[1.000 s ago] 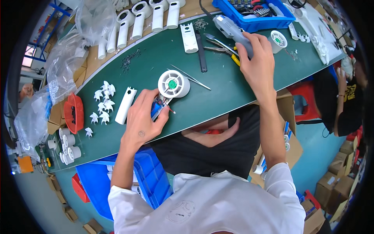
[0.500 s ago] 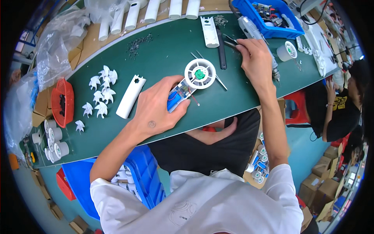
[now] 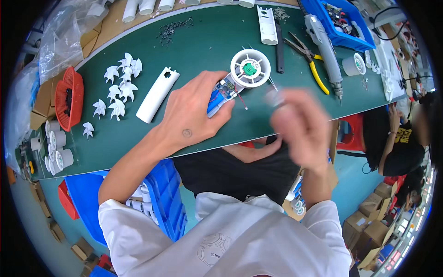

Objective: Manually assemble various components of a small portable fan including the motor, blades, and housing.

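Note:
My left hand point(image 3: 196, 104) is closed around the handle of a partly open handheld fan point(image 3: 250, 68). Its round white head has a green centre, and a blue cylindrical battery point(image 3: 216, 102) and a small circuit board point(image 3: 227, 87) show in the handle. A thin red wire with a pale end hangs beside the board. My right hand point(image 3: 302, 122) is smeared by motion just right of the fan, over the table's front edge; a pale blur shows at its fingertips, and what it may hold cannot be made out. Yellow-handled pliers point(image 3: 308, 57) lie open on the table beyond it.
A white handle cover point(image 3: 158, 94) and several white fan blades point(image 3: 118, 109) lie on the left, near a red basket point(image 3: 76, 99). An electric screwdriver point(image 3: 325, 48), a white shell half point(image 3: 267, 27) and a blue bin point(image 3: 353, 41) are at the back right. A person sits at far right.
My right hand has let go of the pliers, which now lie on the table, and has come back toward me and the fan. The left hand still holds the fan.

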{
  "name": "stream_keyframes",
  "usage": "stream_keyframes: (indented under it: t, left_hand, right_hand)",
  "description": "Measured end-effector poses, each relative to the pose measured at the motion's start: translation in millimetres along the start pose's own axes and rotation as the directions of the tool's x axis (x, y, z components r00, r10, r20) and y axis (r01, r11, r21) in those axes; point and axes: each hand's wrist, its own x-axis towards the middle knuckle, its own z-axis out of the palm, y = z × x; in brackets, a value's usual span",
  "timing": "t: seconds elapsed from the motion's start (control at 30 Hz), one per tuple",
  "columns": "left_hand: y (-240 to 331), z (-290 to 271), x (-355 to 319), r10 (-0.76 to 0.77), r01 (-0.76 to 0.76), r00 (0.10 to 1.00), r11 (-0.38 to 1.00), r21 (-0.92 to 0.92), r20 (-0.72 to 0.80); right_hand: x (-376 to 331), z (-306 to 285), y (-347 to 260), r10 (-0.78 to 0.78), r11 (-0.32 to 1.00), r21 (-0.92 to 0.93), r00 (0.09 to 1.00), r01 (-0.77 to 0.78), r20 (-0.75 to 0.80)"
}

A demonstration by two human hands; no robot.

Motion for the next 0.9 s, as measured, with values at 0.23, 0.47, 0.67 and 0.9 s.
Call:
stream_keyframes:
  t: [0.23,0.47,0.67,0.9]
  left_hand:
    - [-0.3,-2.4,-1.6,-0.016,0.017,0.999,1.0,-0.019,0.034]
    - [-2.9,-1.3,-0.7,0.003,-0.002,1.0,1.0,-0.026,0.018]
    - [-2.4,-1.7,0.5,0.008,-0.007,1.0,1.0,-0.018,0.022]
    - [-2.4,0.6,0.2,-0.003,0.003,1.0,1.0,-0.028,0.01]
  right_hand:
    - [-3.8,34.2,18.2,0.32,0.944,0.012,0.927,-0.328,0.195]
    - [-2.7,38.6,24.8,0.282,0.959,-0.008,0.952,-0.283,0.118]
    - [-1.6,36.4,21.2,0.337,0.939,0.034,0.933,-0.344,0.127]
    - [-1.5,37.8,23.5,0.312,0.948,0.027,0.943,-0.317,0.113]
